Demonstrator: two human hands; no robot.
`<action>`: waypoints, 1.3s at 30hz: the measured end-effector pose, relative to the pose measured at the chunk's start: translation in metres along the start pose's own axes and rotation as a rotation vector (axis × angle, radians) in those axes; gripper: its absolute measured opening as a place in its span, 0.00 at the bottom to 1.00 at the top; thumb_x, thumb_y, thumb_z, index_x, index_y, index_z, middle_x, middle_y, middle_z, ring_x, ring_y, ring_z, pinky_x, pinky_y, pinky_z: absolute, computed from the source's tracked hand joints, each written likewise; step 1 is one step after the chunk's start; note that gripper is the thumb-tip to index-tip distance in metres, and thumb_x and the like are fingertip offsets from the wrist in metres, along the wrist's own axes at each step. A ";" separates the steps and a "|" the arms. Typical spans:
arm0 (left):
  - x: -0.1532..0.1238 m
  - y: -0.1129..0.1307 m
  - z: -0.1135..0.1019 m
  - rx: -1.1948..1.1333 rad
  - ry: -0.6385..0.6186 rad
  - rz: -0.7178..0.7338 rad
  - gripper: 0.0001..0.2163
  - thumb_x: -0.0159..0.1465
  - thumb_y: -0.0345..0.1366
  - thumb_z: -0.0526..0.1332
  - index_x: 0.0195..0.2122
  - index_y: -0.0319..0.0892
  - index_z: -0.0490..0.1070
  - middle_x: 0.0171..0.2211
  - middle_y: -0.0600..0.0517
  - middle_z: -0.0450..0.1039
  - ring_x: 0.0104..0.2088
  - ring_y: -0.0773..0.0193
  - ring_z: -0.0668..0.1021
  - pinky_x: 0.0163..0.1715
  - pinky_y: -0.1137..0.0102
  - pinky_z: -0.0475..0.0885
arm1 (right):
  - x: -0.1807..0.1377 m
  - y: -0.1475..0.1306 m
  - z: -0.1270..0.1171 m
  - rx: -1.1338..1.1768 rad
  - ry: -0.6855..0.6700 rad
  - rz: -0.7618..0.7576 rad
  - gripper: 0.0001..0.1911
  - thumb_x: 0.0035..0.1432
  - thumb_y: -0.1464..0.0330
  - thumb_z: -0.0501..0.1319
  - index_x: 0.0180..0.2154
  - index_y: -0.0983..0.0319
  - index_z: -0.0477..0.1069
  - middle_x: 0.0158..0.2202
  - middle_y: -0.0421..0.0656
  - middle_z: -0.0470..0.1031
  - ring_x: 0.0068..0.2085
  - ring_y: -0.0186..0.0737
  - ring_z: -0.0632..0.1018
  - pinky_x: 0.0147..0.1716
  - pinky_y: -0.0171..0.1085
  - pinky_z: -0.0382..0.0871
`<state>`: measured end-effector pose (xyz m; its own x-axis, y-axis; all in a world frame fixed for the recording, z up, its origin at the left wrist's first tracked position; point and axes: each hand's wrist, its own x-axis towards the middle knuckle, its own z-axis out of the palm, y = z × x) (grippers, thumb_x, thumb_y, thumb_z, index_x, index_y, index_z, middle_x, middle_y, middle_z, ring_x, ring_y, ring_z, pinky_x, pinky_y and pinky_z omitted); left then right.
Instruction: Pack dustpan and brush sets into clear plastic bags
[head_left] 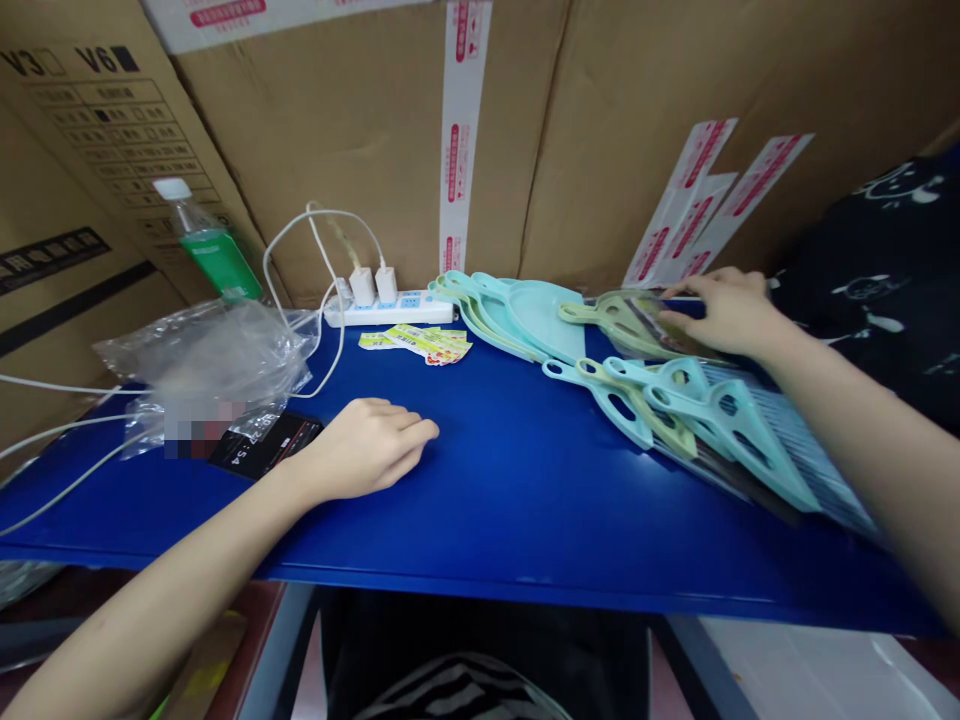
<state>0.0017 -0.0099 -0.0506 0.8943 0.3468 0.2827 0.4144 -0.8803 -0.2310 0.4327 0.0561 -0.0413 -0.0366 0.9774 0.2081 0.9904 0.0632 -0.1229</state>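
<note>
My left hand [365, 447] rests palm down on the blue table [510, 480], fingers loosely curled, holding nothing, just right of a black phone [262, 443]. My right hand [724, 310] lies at the back right on a green dustpan in clear wrap [622, 325], its fingers pressed on the wrap's edge. Beside that dustpan is a stack of light blue dustpans [517, 315]. In front of my right hand, several small brushes [697, 410] in blue and green lie fanned out.
Cardboard boxes [360, 130] wall the back. A white power strip [386, 308] with two chargers and cables sits at the back. Small printed labels [427, 343] lie near it. Crumpled clear bags [210, 360] and a green-labelled bottle [206, 245] are at the left. Black printed cloth [885, 270] is at the right.
</note>
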 end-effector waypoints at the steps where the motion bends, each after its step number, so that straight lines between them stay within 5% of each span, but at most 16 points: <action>1: 0.000 0.000 0.000 -0.002 0.003 0.003 0.13 0.69 0.30 0.47 0.34 0.41 0.70 0.24 0.54 0.74 0.24 0.66 0.75 0.27 0.70 0.67 | -0.005 -0.008 -0.006 0.012 -0.051 -0.005 0.16 0.58 0.60 0.55 0.39 0.62 0.75 0.41 0.60 0.76 0.48 0.62 0.72 0.45 0.57 0.63; 4: 0.000 0.001 0.000 -0.008 -0.001 0.006 0.12 0.69 0.30 0.48 0.34 0.41 0.70 0.24 0.54 0.74 0.24 0.65 0.75 0.27 0.70 0.67 | -0.020 -0.033 -0.020 0.117 -0.293 -0.090 0.17 0.58 0.57 0.56 0.38 0.59 0.78 0.39 0.52 0.77 0.40 0.49 0.76 0.40 0.45 0.69; 8: 0.000 0.001 0.000 0.005 -0.015 -0.009 0.12 0.68 0.30 0.48 0.34 0.42 0.70 0.24 0.54 0.74 0.24 0.66 0.75 0.27 0.70 0.67 | -0.035 -0.055 -0.025 0.080 -0.307 -0.200 0.21 0.58 0.56 0.54 0.40 0.61 0.80 0.38 0.53 0.75 0.38 0.49 0.75 0.41 0.47 0.70; 19: 0.000 0.001 0.000 -0.001 -0.014 -0.003 0.12 0.68 0.30 0.48 0.34 0.42 0.71 0.24 0.54 0.74 0.23 0.65 0.75 0.27 0.70 0.66 | -0.048 -0.066 -0.023 0.015 -0.409 -0.199 0.31 0.59 0.55 0.46 0.51 0.62 0.76 0.43 0.56 0.74 0.44 0.54 0.75 0.49 0.53 0.67; 33: 0.001 0.001 0.002 -0.009 -0.028 0.015 0.12 0.68 0.30 0.49 0.33 0.41 0.71 0.23 0.54 0.74 0.23 0.65 0.75 0.26 0.70 0.65 | -0.049 -0.078 -0.021 -0.076 -0.369 -0.215 0.28 0.60 0.58 0.46 0.49 0.67 0.75 0.49 0.58 0.75 0.48 0.56 0.76 0.47 0.50 0.68; 39: 0.002 0.001 0.002 -0.003 -0.087 -0.019 0.12 0.68 0.30 0.49 0.34 0.42 0.71 0.24 0.55 0.75 0.25 0.65 0.76 0.28 0.71 0.66 | -0.030 -0.105 -0.020 -0.155 -0.298 -0.352 0.21 0.62 0.63 0.48 0.46 0.64 0.75 0.44 0.52 0.78 0.43 0.49 0.78 0.39 0.43 0.69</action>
<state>0.0039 -0.0098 -0.0520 0.8977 0.3900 0.2050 0.4309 -0.8743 -0.2236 0.3326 0.0160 -0.0150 -0.3868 0.9188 -0.0787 0.9185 0.3914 0.0555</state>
